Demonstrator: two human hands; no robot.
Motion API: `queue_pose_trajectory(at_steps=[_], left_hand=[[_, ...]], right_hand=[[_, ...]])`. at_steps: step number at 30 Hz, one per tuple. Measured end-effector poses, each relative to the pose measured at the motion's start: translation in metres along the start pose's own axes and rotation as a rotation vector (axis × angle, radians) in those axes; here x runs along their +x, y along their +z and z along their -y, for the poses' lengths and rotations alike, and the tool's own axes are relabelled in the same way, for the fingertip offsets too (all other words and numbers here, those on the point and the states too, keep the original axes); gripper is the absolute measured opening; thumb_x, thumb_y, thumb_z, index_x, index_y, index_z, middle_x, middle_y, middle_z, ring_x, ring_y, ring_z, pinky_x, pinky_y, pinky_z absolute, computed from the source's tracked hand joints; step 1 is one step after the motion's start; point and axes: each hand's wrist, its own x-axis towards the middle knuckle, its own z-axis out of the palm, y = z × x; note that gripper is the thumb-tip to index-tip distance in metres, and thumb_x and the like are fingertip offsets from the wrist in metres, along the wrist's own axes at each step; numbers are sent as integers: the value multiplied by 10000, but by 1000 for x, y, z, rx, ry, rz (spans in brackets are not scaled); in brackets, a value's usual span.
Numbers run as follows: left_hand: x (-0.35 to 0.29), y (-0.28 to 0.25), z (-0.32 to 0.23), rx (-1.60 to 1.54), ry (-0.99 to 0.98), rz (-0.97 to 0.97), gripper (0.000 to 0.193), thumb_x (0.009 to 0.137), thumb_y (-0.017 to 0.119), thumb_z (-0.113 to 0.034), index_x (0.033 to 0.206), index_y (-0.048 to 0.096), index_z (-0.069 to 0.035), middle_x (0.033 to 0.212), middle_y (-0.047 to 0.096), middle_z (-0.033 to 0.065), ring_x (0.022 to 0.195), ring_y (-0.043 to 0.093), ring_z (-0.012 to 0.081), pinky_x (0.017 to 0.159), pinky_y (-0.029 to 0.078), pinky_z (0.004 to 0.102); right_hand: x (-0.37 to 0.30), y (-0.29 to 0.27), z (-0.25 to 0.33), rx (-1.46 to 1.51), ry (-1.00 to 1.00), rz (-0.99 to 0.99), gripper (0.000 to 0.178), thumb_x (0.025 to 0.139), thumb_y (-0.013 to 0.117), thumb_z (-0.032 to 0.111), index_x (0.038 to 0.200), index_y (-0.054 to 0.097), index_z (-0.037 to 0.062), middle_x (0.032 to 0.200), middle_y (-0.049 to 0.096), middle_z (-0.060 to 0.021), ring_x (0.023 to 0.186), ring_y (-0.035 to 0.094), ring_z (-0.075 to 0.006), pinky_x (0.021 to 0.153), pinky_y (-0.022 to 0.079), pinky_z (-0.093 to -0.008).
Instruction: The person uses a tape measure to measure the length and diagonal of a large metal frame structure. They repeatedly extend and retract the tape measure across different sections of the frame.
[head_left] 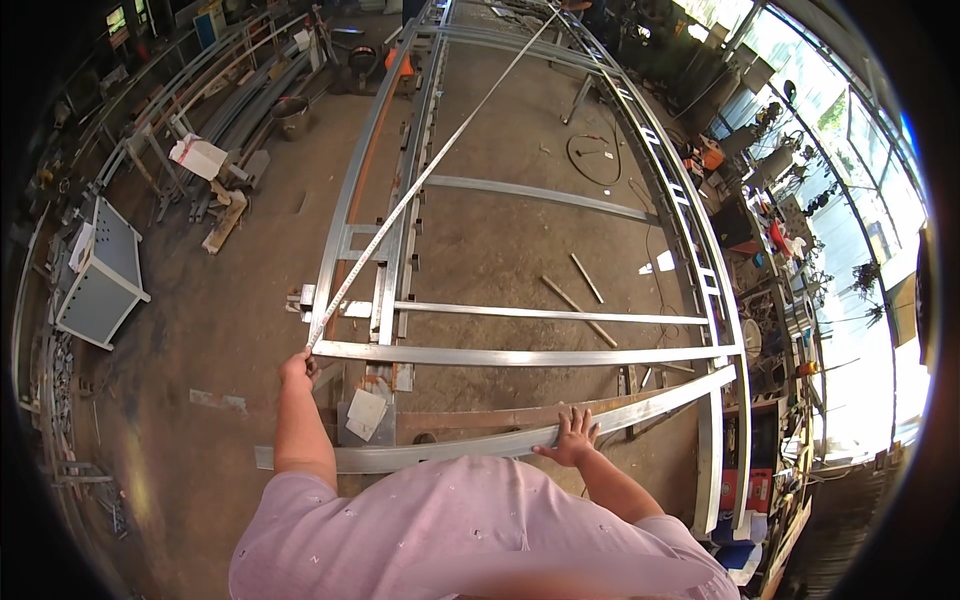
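At the near left corner of a large metal frame (520, 357), my left hand (299, 370) is closed on the near end of a tape measure (400, 208). The pale tape runs straight and diagonally across the frame to its far right corner. My right hand (570, 438) lies with fingers spread on a loose-looking metal tube (460, 449) that crosses just in front of me. The tape's far end is too small to make out clearly. My left fingertips are partly hidden at the corner.
Two thin bars (578, 310) lie inside the frame, with a coiled cable (595, 160) farther off. To the left stand a grey metal box (105, 275), a bucket (291, 117) and stacked steel lengths (245, 125). A cluttered bench (765, 260) lines the right side.
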Motion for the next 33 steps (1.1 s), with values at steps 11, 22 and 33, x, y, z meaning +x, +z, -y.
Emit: queue_pose_trajectory(at_steps=[11, 22, 33], left_hand=[[-7, 3, -2, 5, 9, 3, 194, 979, 711, -212, 836, 621, -118, 694, 558, -19, 598, 529, 151, 824, 563, 467], [6, 4, -1, -17, 32, 71, 208, 985, 702, -244, 827, 609, -146, 682, 542, -31, 598, 527, 144, 791, 552, 456], [-5, 7, 3, 9, 84, 15, 72, 982, 696, -188, 991, 628, -166, 755, 558, -34, 634, 541, 141, 661, 533, 405]], right_hand=[[0, 0, -1, 12, -5, -2, 1335, 708, 644, 895, 1659, 154, 96, 1734, -66, -177, 1571, -155, -445, 1197, -60, -714], [1, 3, -2, 15, -3, -17, 1333, 716, 629, 899, 1659, 147, 89, 1733, -42, -187, 1570, -151, -449, 1199, -56, -711], [2, -1, 1, -10, 13, 25, 1352, 705, 639, 900, 1660, 125, 94, 1728, -9, -207, 1564, -162, -462, 1200, -56, -708]])
